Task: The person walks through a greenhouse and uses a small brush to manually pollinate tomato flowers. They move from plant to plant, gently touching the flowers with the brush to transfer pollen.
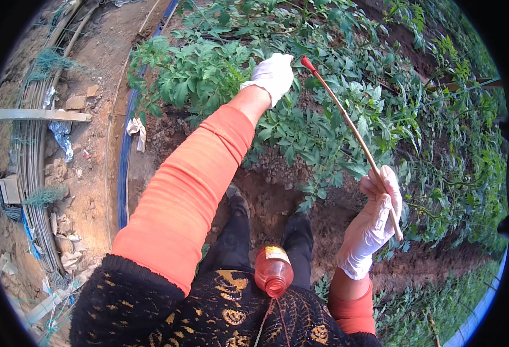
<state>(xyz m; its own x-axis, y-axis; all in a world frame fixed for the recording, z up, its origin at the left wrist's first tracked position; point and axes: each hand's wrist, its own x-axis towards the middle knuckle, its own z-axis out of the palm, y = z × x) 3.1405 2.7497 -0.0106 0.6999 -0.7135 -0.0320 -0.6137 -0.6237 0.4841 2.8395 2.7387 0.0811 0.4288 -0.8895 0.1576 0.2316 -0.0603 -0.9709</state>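
Note:
My right hand (pixel 369 227), in a thin white glove, grips the lower part of a slender wooden stick (pixel 347 119). The stick slants up and left, and its tip (pixel 308 65) is coated or wrapped in red. Close by that tip is my left hand (pixel 274 78), also gloved, reaching over leafy tomato plants (pixel 220 65). Its fingers point away from me, with a reddish mark at the fingertips; whether they pinch anything is hidden. An open red-tinted plastic bottle (pixel 274 271) with a label hangs on a cord in front of my body.
Tomato foliage (pixel 454 173) spreads along the right. On the left, a blue strip (pixel 126 165) edges the soil bed, with a crumpled pale glove (pixel 137 132) beside it. Beyond lie bundled poles (pixel 33 152), a wooden bar (pixel 39 115), green netting (pixel 46 195) and foil (pixel 61 136).

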